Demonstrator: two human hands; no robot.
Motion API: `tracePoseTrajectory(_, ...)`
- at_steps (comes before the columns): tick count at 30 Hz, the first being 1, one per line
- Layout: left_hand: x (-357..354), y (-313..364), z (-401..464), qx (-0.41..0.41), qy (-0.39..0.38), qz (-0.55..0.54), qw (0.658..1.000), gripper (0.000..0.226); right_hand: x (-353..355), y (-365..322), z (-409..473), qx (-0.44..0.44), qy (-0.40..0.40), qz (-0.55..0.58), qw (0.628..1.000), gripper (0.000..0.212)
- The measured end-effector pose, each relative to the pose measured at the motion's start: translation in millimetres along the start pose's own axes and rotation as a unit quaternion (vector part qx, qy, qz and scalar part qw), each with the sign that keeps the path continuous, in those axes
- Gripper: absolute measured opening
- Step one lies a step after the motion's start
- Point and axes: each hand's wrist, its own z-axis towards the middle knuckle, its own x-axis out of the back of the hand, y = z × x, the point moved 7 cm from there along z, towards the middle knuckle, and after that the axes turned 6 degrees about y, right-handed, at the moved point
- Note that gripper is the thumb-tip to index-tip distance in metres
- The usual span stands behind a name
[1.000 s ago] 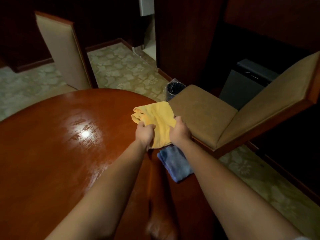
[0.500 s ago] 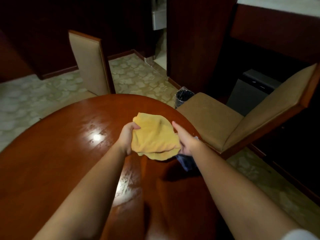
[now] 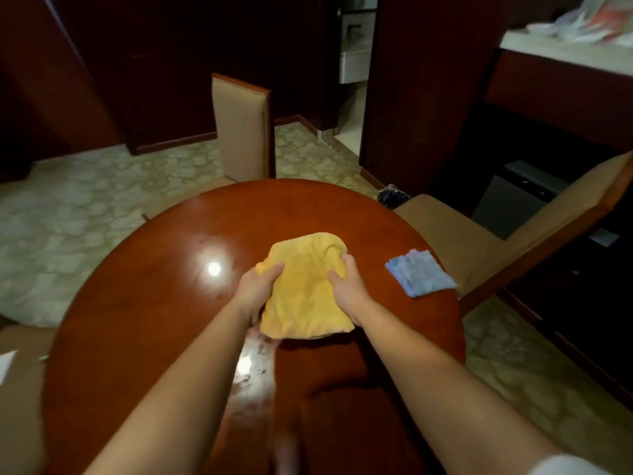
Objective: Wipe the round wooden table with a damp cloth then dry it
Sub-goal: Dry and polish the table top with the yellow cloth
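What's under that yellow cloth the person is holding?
Under the yellow cloth, held by the left hand and right hand, only the round wooden table shows around it. The patch directly beneath is covered.

I can read no text anywhere here. No label, brand, number or sign shows on anything I see.

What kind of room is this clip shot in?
Probably a dining room in a home or hotel suite: a round wooden table, padded chairs around it, patterned flooring, and dark wood panelling behind.
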Motion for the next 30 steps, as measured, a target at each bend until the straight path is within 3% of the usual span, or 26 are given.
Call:
tracePoseTrajectory(4, 53.2, -15.7, -33.7, -0.143, 0.112, 0.229, 0.956, 0.035, -29.6, 3.3, -49.9, 0.033, -0.004, -0.011, 0.999, 0.05)
tracePoseTrajectory(8, 88.0, -33.8, -72.2, -0.227, 0.13, 0.411, 0.873, 0.033, -58.1, 4.0, -96.7, 0.097, -0.002, -0.031, 0.995, 0.057)
tracePoseTrajectory(10, 103.2, -41.6, -88.0, -0.257, 0.132, 0.442, 0.849, 0.033, -71.9, 8.7, -114.3, 0.126, -0.023, -0.082, 0.988, 0.06)
tracePoseTrajectory(15, 135.9, -79.1, -104.6, -0.238, 0.064, 0.442, 0.863, 0.048, -93.8, 27.6, -139.8, 0.062, -0.068, -0.128, 0.987, 0.084)
tracePoseTrajectory(19, 154.9, -101.8, -119.4, -0.23, 0.045, 0.399, 0.887, 0.048, -104.7, 40.1, -152.1, 0.025, -0.058, -0.158, 0.985, 0.056)
tracePoseTrajectory(22, 162.4, -111.6, -125.1, -0.217, 0.037, 0.385, 0.896, 0.048, -107.7, 47.8, -158.9, 0.019, -0.044, -0.179, 0.983, 0.057)
tracePoseTrajectory(26, 174.2, -119.0, -125.7, -0.209, 0.029, 0.389, 0.897, 0.048, -112.2, 54.6, -160.6, -0.01, -0.063, -0.135, 0.989, 0.043)
tracePoseTrajectory(30, 176.6, -125.6, -120.3, -0.186, 0.003, 0.382, 0.905, 0.047, -109.1, 55.8, -156.7, -0.039, -0.045, -0.135, 0.989, 0.053)
